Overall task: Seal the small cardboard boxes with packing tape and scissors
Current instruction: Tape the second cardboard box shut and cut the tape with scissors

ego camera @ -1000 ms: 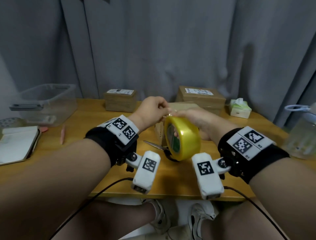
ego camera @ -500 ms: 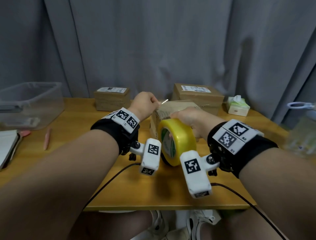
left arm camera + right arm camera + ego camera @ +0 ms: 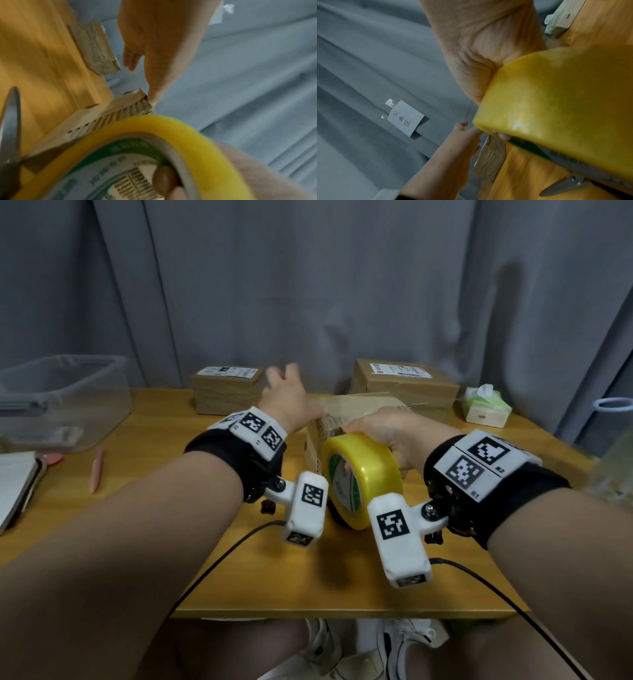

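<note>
On the wooden bench (image 3: 219,546), the right hand (image 3: 383,429) holds the tape roll (image 3: 363,477) against the box (image 3: 346,412), left hand (image 3: 286,402) spread open; unpressed tape could wrinkle.

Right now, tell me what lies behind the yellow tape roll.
Behind the tape roll, held by the right hand, stands a small cardboard box; the left hand touches its far corner. The roll hides its lower front. Scissors lie beside it.

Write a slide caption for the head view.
Right hand grips yellow tape roll while left hand presses tape onto the small box.
</note>
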A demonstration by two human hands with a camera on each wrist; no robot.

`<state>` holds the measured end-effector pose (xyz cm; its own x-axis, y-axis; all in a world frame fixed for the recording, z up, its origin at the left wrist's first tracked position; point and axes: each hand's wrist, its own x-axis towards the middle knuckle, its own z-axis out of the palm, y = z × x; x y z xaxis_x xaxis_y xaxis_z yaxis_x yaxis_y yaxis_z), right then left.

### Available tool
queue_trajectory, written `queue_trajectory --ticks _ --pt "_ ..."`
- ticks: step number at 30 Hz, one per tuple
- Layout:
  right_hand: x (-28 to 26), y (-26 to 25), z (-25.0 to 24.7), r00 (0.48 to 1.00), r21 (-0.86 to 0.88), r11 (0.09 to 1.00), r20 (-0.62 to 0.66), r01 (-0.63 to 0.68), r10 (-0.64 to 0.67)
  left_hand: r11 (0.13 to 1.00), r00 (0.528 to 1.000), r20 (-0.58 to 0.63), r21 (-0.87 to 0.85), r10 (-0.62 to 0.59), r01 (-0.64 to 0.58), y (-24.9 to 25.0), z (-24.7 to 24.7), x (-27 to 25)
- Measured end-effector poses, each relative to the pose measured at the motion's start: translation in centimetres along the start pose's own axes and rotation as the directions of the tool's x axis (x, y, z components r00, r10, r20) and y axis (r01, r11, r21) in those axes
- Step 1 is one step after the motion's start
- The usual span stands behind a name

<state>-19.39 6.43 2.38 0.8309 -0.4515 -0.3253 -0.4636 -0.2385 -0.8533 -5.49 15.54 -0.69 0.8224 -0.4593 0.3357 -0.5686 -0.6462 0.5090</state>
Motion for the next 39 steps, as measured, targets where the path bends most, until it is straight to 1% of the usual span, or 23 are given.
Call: queue_trajectory --ticks 2,3,5,7,11,15,17,19,21,23,24,25,26,27,28,30,32,34,35,36,37,38,39 --pt "-0.2 0.0 0.1 1.0 0.01 1.0 0.01 -0.001 0.0 0.97 0.969 0.031 -0.009 0.244 -0.243 -0.2 -0.4 -0.7" --pt "-0.4 -0.1 0.1 1.0 0.009 1.0 0.015 0.007 -0.008 0.942 0.936 0.111 -0.074 0.335 -0.328 -0.2 -0.4 -1.4" --pt "-0.7 -0.1 0.1 0.999 0.0 0.999 0.011 0.044 -0.044 0.911 0.858 0.304 -0.134 0.413 -0.391 -0.7 0.1 -2.8" --pt "-0.9 -0.1 0.0 0.997 -0.012 0.997 0.003 0.076 -0.076 0.899 0.831 0.375 -0.019 0.411 -0.437 -1.3 0.5 -2.7" --pt "-0.5 -0.2 0.0 0.999 0.021 0.999 0.011 0.031 -0.031 0.897 0.867 0.445 0.253 0.225 -0.362 -0.5 -0.5 -0.5" --pt "0.4 0.2 -0.1 1.0 0.047 0.999 -0.002 0.021 -0.021 0.906 0.851 0.389 0.082 0.353 -0.414 -1.3 -0.4 -1.4" --pt "0.7 0.4 -0.1 0.999 0.062 0.997 -0.027 0.044 -0.043 0.928 0.87 0.408 0.12 0.278 -0.353 -1.7 -0.3 -2.0" --pt "0.9 0.6 0.0 0.997 0.092 0.994 -0.041 0.061 -0.057 0.924 0.896 0.419 0.263 0.151 -0.279 -1.5 -0.4 -1.9" --pt "1.1 0.8 0.1 0.998 0.137 0.989 -0.023 0.057 -0.055 0.927 0.939 0.327 0.307 0.108 -0.214 -0.8 -0.8 -1.9" --pt "1.6 1.2 0.0 0.999 0.183 0.982 -0.011 0.042 -0.04 0.986 0.99 0.14 0.158 0.022 -0.044 0.2 -1.1 -2.7" --pt "1.7 1.3 0.0 0.999 0.197 0.98 -0.01 0.039 -0.037 0.997 0.986 0.145 0.027 -0.079 0.076 0.7 -1.1 -3.3" --pt "1.9 1.4 0.0 0.999 0.203 0.978 -0.013 0.041 -0.039 0.971 0.943 0.275 -0.088 -0.19 0.221 1.2 -1.0 -4.1" --pt "2.1 1.5 0.0 0.999 0.205 0.978 -0.021 0.042 -0.038 0.915 0.853 0.45 -0.163 -0.264 0.369 1.6 -0.7 -4.7" --pt "2.2 1.6 0.2 0.999 0.213 0.976 -0.03 0.047 -0.042 0.846 0.763 0.576 -0.216 -0.292 0.487 1.9 -0.5 -5.4" --pt "2.2 1.6 0.3 0.998 0.224 0.973 -0.036 0.053 -0.046 0.786 0.724 0.624 -0.274 -0.293 0.555 2.1 -0.3 -5.7" --pt "2.1 1.6 0.4 0.998 0.256 0.965 -0.004 0.063 -0.064 0.7 0.755 0.59 -0.409 -0.287 0.585 2.1 0.2 -5.5" --pt "1.8 1.3 0.0 0.996 0.173 0.983 0.046 0.065 -0.074 0.635 0.784 0.544 -0.499 -0.3 0.589 2.3 0.3 -4.9" --pt "2.2 0.7 -0.9 0.991 -0.061 0.989 -0.012 0.132 -0.133 0.595 0.807 0.493 -0.556 -0.326 0.58 2.5 0.3 -4.1" --pt "2.7 0.3 -1.5 0.967 -0.229 0.95 -0.091 0.213 -0.238 0.591 0.821 0.461 -0.576 -0.337 0.565 2.6 0.1 -3.6" --pt "3.6 -0.1 -2.1 0.908 -0.408 0.863 -0.157 0.299 -0.389 0.606 0.834 0.433 -0.577 -0.342 0.548 2.4 0.1 -3.0" --pt "4.6 -0.5 -2.6 0.822 -0.561 0.74 -0.171 0.371 -0.543 0.636 0.849 0.403 -0.566 -0.342 0.524 2.3 0.1 -2.4" --pt "5.3 -0.9 -2.8 0.761 -0.654 0.628 -0.121 0.422 -0.638 0.689 0.867 0.367 -0.532 -0.337 0.493 1.9 0.1 -1.8" --pt "6.2 -1.1 -2.7 0.735 -0.713 0.529 -0.029 0.46 -0.678 0.743 0.884 0.333 -0.488 -0.327 0.458 1.5 0.0 -1.2"
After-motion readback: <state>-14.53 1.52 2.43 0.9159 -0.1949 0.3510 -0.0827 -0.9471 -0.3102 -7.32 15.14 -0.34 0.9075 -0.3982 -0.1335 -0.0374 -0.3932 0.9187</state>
